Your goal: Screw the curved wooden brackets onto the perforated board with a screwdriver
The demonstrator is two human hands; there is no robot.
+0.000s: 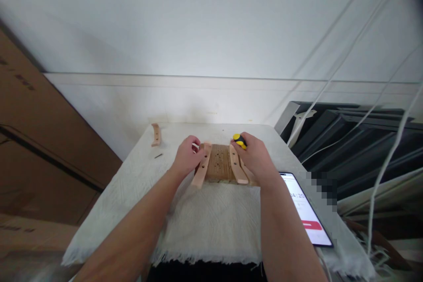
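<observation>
The brown rectangular wooden board (219, 162), dotted with holes, lies nearer the cloth-covered worktop's (214, 220) far edge. The left hand (187, 156) pinches a pale curved wooden strip (202, 168) at its left end; the right hand (254, 152) grips a yellow-and-black tool handle (239, 141) by a matching right-hand strip (235, 167), tip hidden. Screw work seems in hand; the next move calls for a steady strip and the tool squared to a hole. A loose pale strip (156, 135) lies by the far left corner.

The curved pieces (238, 172) look like smooth, matt wood; the block (219, 163) is browner wood with visible grain (small dark holes pit its face). The handle (237, 137) looks like plastic, the tablecloth (218, 220) wrinkled, fray-edged fabric, the phone screen (306, 210) glossy.
</observation>
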